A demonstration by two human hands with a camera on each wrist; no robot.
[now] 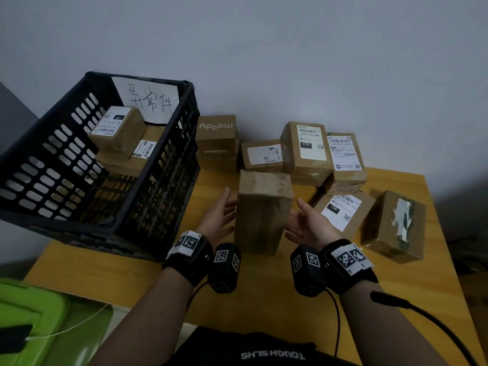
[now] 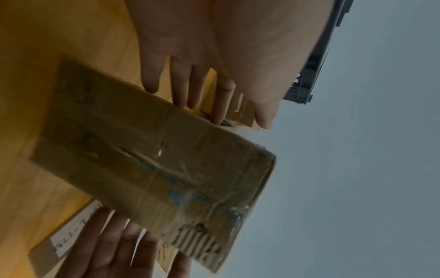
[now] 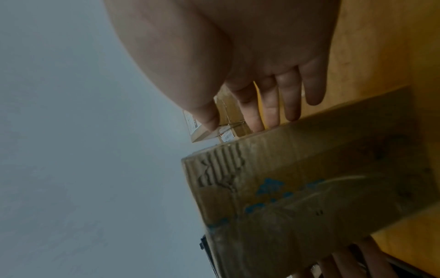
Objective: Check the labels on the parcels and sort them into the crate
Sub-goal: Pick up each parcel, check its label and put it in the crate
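A tall brown parcel stands upright on the wooden table; no label shows on the faces in view. My left hand is at its left side and my right hand at its right, palms facing it, fingers straight. Contact with the cardboard cannot be told. The left wrist view shows the parcel with worn tape and blue print between both hands. The black slotted crate stands at the left, holding two labelled parcels and a handwritten paper sign.
Several more parcels line the wall behind: a "moody" box, a small one, one marked 070 and another. Right of my hand lie a 15H parcel and a torn-label parcel. A green bin sits lower left.
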